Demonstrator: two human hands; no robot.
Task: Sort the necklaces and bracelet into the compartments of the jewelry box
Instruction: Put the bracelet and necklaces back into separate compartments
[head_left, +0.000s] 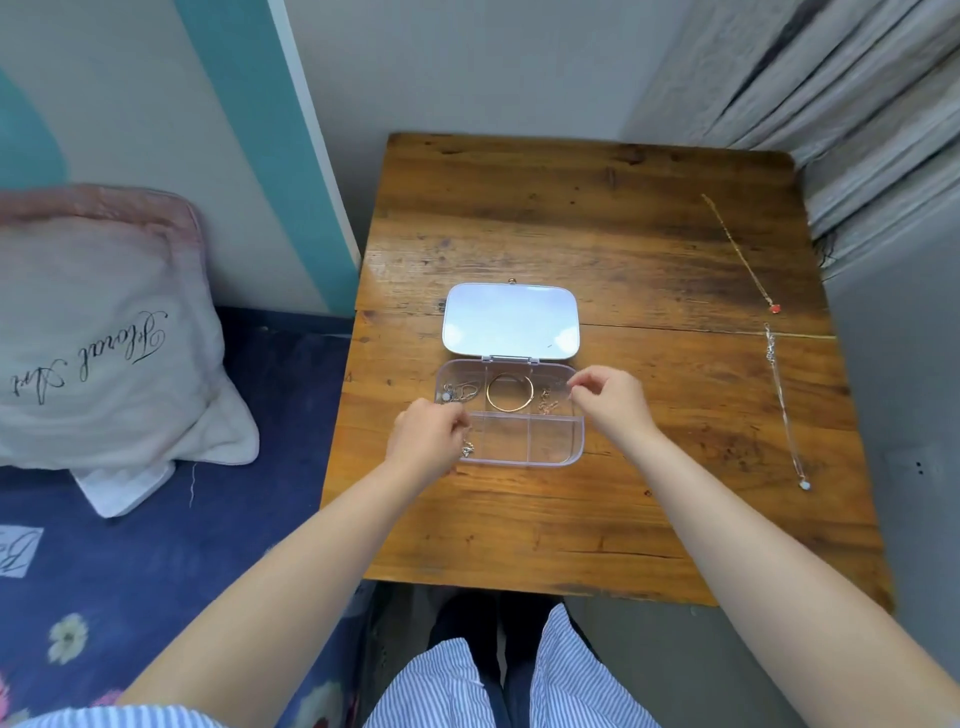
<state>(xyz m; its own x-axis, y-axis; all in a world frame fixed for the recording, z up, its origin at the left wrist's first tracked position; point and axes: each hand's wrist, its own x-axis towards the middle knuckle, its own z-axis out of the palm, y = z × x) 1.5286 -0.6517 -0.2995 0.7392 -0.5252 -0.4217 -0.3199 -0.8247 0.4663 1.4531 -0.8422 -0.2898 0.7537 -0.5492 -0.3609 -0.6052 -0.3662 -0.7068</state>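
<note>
Head camera view, looking down at a clear plastic jewelry box (574, 441) lying open near the middle of a wooden table (597, 519). Its lid (510, 321) is folded back flat toward the far side, with a pale reflective inner face. The box has a far row of three compartments and a near row of compartments. A gold bracelet (510, 393) lies in the far middle compartment. A silver necklace (457, 392) is bunched in the far left compartment, and a thin gold chain (545, 402) lies in the far right one.

The left hand (423, 439) is over the near left corner of the box, fingers pinched together on a fine silver chain with a small pendant (466, 448) hanging from it above the near left compartment. The right hand (610, 397) is at the far right edge of the box, thumb and forefinger pinched close; whether it holds the other end of that chain is too fine to tell.

Well to the right on the table, two more necklaces lie stretched out: a gold one with a red pendant (743, 254) farther away, and a silver one with a pale pendant (784, 410) nearer.

Left of the table is a bed with a dark blue floral cover (130, 571) and a white pillow (98, 338) with script lettering. Striped trousers (447, 686) show at the bottom edge.
</note>
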